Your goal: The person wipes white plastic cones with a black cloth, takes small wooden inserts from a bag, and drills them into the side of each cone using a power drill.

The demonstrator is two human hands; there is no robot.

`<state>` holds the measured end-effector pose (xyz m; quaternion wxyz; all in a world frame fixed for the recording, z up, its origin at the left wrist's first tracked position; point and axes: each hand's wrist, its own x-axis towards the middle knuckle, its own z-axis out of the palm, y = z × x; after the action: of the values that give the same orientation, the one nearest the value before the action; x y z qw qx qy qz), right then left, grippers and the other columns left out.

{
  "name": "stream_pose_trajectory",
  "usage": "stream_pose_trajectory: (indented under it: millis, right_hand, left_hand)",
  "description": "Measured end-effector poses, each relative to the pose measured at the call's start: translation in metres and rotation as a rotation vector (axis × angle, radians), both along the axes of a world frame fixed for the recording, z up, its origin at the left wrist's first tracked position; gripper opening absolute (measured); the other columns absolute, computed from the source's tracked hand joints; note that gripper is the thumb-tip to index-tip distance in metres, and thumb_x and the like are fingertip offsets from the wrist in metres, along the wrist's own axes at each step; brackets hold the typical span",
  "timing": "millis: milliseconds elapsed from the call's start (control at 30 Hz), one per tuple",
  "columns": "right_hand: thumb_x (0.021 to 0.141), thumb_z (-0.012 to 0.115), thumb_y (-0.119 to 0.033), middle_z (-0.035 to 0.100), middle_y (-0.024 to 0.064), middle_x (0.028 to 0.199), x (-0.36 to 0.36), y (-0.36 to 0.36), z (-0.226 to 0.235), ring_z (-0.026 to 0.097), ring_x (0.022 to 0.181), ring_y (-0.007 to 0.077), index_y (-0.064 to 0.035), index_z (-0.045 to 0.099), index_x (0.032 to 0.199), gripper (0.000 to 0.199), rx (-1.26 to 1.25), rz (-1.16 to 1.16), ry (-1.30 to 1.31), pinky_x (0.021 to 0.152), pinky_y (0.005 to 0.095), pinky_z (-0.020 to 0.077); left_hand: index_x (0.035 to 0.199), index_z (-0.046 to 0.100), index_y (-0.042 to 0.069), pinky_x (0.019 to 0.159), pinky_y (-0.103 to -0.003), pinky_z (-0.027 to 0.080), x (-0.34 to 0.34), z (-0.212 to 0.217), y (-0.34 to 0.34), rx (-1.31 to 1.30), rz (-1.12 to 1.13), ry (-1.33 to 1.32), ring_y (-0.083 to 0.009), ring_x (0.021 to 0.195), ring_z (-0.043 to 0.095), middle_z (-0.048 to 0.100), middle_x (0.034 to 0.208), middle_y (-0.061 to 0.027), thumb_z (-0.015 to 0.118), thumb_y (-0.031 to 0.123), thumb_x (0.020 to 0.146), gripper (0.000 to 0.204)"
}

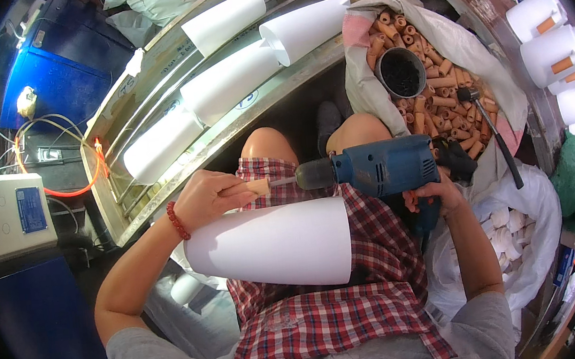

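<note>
My right hand (440, 195) is closed round the handle of a blue power drill (384, 167), which lies level above my lap and points left. Its chuck holds a thin metal shaft whose tip meets a short tan tube (258, 187). Pinched in the fingers of my left hand (215, 194) is that tube, in line with the shaft. Whether the shaft goes inside it I cannot tell. Across my lap, below the drill, rests a large white tapered cylinder (273, 246) on a red checked apron (330, 319).
More white cylinders (231, 80) lie along rods in a wooden frame (121, 228) ahead. An open sack (506, 97) of tan tubes, holding a dark cup (400, 73) and a hammer (500, 136), stands to the right. Below it is a plastic bag (543, 209) of white pieces.
</note>
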<state>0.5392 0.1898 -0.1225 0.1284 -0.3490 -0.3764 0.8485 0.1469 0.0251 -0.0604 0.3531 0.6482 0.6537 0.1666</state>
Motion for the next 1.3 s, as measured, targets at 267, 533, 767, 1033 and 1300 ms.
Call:
stream_pose_trajectory:
  millis: [267, 533, 767, 1033, 1300]
  right_hand:
    - [0.066, 0.073, -0.01, 0.067, 0.0102, 0.08, 0.006, 0.022, 0.04, 0.064, 0.068, 0.0167, 0.0012, 0.062, 0.087, 0.026, 0.312, 0.303, -0.006, 0.056, 0.0245, 0.0475]
    - [0.075, 0.07, -0.018, 0.066, 0.0169, 0.09, 0.062, 0.02, 0.055, 0.066, 0.074, 0.0204, 0.0049, 0.048, 0.119, 0.054, 0.271, -0.003, 0.148, 0.064, 0.0294, 0.0535]
    - [0.082, 0.065, -0.025, 0.064, 0.0143, 0.085, 0.049, 0.059, 0.051, 0.065, 0.072, 0.0224, 0.0038, 0.054, 0.106, 0.038, 0.21, -0.672, 0.122, 0.061, 0.0332, 0.0553]
    - [0.085, 0.063, -0.028, 0.063, 0.0113, 0.087, 0.014, 0.182, -0.005, 0.062, 0.074, 0.0221, -0.0002, 0.058, 0.1, 0.032, 0.152, -0.891, 0.229, 0.069, 0.0349, 0.0523]
    - [0.08, 0.067, -0.021, 0.057, 0.0136, 0.11, 0.051, 0.168, -0.01, 0.056, 0.1, 0.0261, -0.0018, 0.044, 0.124, 0.053, 0.395, -0.683, -0.441, 0.084, 0.0414, 0.0468]
  left_hand:
    - [0.068, 0.056, -0.001, 0.048, -0.035, 0.038, 0.024, -0.01, -0.025, -0.081, 0.049, -0.071, -0.0239, 0.049, 0.046, 0.049, 0.056, -0.0139, 0.075, 0.028, 0.076, 0.035]
    - [0.102, 0.062, 0.007, 0.06, -0.038, 0.049, 0.032, -0.007, -0.059, 0.117, 0.174, 0.106, -0.0325, 0.072, 0.065, 0.065, 0.08, -0.017, 0.072, 0.029, 0.077, 0.035]
    - [0.09, 0.056, 0.004, 0.053, -0.042, 0.044, 0.08, 0.034, -0.047, 0.043, 0.266, 0.202, -0.0319, 0.057, 0.057, 0.058, 0.062, -0.011, 0.071, 0.039, 0.076, 0.04]
    - [0.067, 0.052, 0.004, 0.047, -0.034, 0.036, 0.087, 0.068, -0.025, -0.2, -0.078, 0.018, -0.0227, 0.048, 0.044, 0.046, 0.054, -0.008, 0.076, 0.04, 0.073, 0.043]
    - [0.087, 0.057, 0.006, 0.056, -0.034, 0.044, 0.091, 0.073, -0.017, 0.025, 0.0, 0.07, -0.0239, 0.057, 0.053, 0.053, 0.065, -0.006, 0.074, 0.041, 0.073, 0.041]
